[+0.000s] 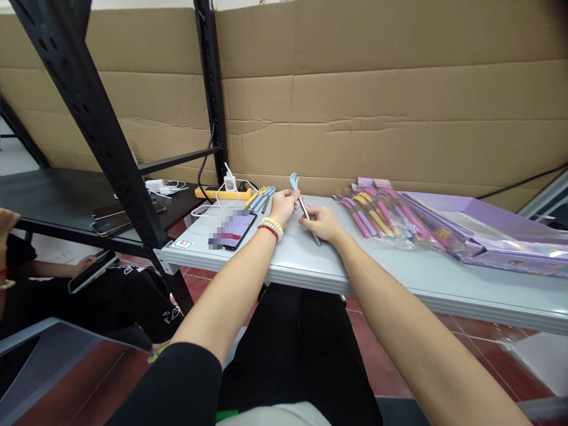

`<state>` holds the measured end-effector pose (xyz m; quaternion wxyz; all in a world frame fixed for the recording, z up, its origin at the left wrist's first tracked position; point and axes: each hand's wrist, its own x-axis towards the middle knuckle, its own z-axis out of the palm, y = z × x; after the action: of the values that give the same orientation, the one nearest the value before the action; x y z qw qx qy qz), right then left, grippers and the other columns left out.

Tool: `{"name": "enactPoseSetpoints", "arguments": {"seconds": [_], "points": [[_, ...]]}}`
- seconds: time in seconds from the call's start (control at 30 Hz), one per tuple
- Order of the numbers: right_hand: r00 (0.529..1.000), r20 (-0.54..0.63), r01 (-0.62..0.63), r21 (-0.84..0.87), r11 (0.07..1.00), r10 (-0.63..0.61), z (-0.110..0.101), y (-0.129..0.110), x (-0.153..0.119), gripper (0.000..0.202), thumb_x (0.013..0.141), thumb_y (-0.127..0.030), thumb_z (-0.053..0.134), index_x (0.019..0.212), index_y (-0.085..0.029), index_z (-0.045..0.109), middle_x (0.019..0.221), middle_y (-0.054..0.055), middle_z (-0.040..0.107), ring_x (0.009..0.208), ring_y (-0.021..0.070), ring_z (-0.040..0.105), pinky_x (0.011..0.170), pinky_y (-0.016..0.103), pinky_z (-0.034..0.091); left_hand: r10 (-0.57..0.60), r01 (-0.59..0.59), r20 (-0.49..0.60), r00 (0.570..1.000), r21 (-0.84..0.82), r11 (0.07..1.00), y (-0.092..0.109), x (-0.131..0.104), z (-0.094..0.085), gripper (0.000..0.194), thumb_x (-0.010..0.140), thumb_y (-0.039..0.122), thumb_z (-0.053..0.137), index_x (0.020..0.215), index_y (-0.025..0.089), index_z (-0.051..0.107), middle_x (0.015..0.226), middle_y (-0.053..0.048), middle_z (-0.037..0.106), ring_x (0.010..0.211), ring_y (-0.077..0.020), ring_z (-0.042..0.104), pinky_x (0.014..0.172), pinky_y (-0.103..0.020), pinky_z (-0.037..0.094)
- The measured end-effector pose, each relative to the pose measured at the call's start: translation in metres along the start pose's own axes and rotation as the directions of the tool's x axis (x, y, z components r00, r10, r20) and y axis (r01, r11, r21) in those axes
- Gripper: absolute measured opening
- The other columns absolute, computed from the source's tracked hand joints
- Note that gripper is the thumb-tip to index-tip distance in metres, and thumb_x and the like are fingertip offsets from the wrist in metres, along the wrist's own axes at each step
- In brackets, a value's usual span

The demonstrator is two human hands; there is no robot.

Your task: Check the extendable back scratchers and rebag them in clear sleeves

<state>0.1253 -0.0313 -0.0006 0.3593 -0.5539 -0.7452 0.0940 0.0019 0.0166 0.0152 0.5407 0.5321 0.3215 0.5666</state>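
A back scratcher with a light blue claw head (294, 180) and a slim metallic shaft (304, 208) is held slantwise over the grey table (306, 266). My left hand (284, 207) pinches it just below the claw. Lower on the shaft, the fingers of my right hand (323, 223) close round it, and its bottom end pokes out beneath them. Left of my hands lie several loose back scratchers (262, 198) with yellow and blue claws. A phone (237, 229) with a lit, blurred screen rests beside my left wrist.
Bagged pink, yellow and purple back scratchers (381, 216) lie on the right beside an open purple box (488, 236). Behind the phone sit a yellow power strip (222, 194) and white cables. A black rack post (102, 130) rises at left; another person's hand (86, 264) holds a phone.
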Motion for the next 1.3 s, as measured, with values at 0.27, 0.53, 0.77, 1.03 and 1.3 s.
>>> {"name": "enactPoseSetpoints", "arguments": {"seconds": [0.27, 0.53, 0.77, 1.03, 1.3], "points": [[0.996, 0.053, -0.075, 0.239, 0.968, 0.064, 0.001, 0.002, 0.002, 0.041, 0.069, -0.054, 0.049, 0.061, -0.015, 0.058, 0.046, -0.003, 0.039, 0.049, 0.0102, 0.035, 0.051, 0.026, 0.026, -0.144, 0.148, 0.251, 0.957, 0.001, 0.989, 0.002, -0.005, 0.002, 0.027, 0.091, 0.018, 0.044, 0.064, 0.016, 0.047, 0.051, 0.002, 0.050, 0.040, -0.0070, 0.045, 0.041, -0.020, 0.031], [0.980, 0.136, -0.178, 0.263, 0.948, 0.147, 0.004, 0.004, 0.004, 0.032, 0.064, -0.042, 0.057, 0.046, -0.018, 0.047, 0.041, -0.002, 0.042, 0.043, 0.0086, 0.036, 0.048, 0.025, 0.027, -0.148, 0.150, 0.092, 0.985, -0.018, 0.988, 0.001, -0.001, 0.000, 0.012, 0.085, 0.021, 0.052, 0.074, 0.016, 0.049, 0.063, 0.002, 0.058, 0.041, -0.0051, 0.046, 0.040, -0.018, 0.028], [0.976, 0.180, -0.174, 0.290, 0.941, 0.125, 0.002, 0.002, 0.004, 0.035, 0.068, -0.047, 0.060, 0.054, -0.015, 0.059, 0.043, -0.001, 0.047, 0.044, 0.0099, 0.039, 0.049, 0.026, 0.030, -0.190, 0.176, 0.157, 0.969, 0.101, 0.979, -0.001, -0.002, -0.001, 0.021, 0.081, 0.025, 0.061, 0.065, 0.015, 0.051, 0.053, 0.002, 0.053, 0.041, -0.0056, 0.044, 0.041, -0.019, 0.029], [0.970, -0.040, -0.203, 0.422, 0.884, 0.242, 0.002, 0.004, 0.012, 0.048, 0.072, -0.058, 0.056, 0.048, -0.017, 0.049, 0.041, -0.003, 0.039, 0.045, 0.0083, 0.035, 0.048, 0.024, 0.027, -0.242, 0.194, 0.322, 0.915, 0.173, 0.966, 0.000, -0.006, -0.001, 0.037, 0.084, 0.050, 0.055, 0.077, 0.014, 0.059, 0.061, -0.001, 0.058, 0.045, -0.0067, 0.050, 0.040, -0.018, 0.031], [0.891, -0.276, -0.166, 0.540, 0.825, 0.360, -0.002, 0.009, 0.013, 0.060, 0.070, -0.075, 0.054, 0.049, -0.018, 0.047, 0.039, 0.000, 0.044, 0.038, 0.0079, 0.038, 0.040, 0.022, 0.028, -0.270, 0.101, 0.542, 0.796, 0.321, 0.942, -0.007, -0.007, 0.000, 0.028, 0.084, 0.041, 0.059, 0.091, 0.014, 0.061, 0.071, -0.001, 0.059, 0.050, -0.0086, 0.055, 0.049, -0.022, 0.043]]}}
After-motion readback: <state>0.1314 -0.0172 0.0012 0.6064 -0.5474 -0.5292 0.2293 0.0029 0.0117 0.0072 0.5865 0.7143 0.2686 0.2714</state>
